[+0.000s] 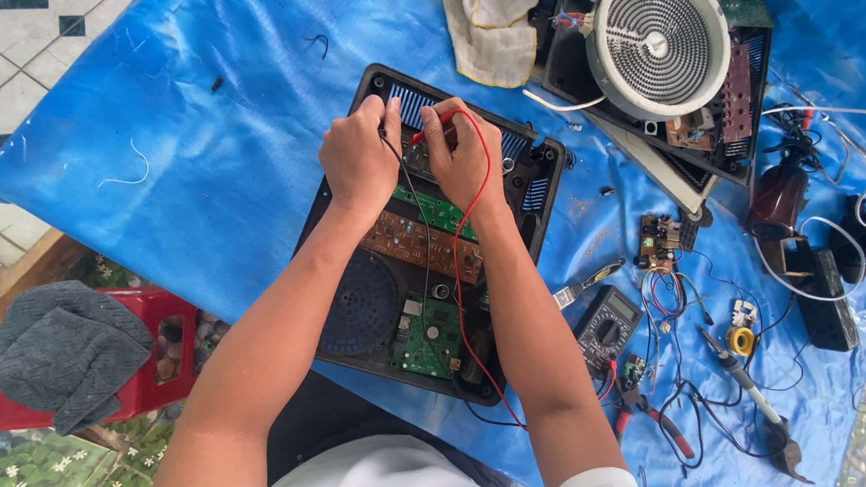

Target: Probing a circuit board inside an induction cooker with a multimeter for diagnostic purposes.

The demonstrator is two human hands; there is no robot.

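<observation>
An opened black appliance case [351,225] lies on a blue sheet, showing green and brown circuit boards [423,241] and a round fan grille [358,304]. My left hand [357,155] holds a black test probe at the far end of the case. My right hand [464,157] holds a red test probe [436,129] beside it. Both probe tips press on a board under my fingers. A red lead [463,274] and a black lead [426,272] run back over the boards toward the dark multimeter [607,325] on the right.
A round heating coil [659,44] sits on another opened unit at the back right, with a cloth [488,32] beside it. Pliers [648,411], a soldering iron [752,396], a small board [659,237] and loose wires lie right. A red stool [141,357] with a grey cloth stands lower left.
</observation>
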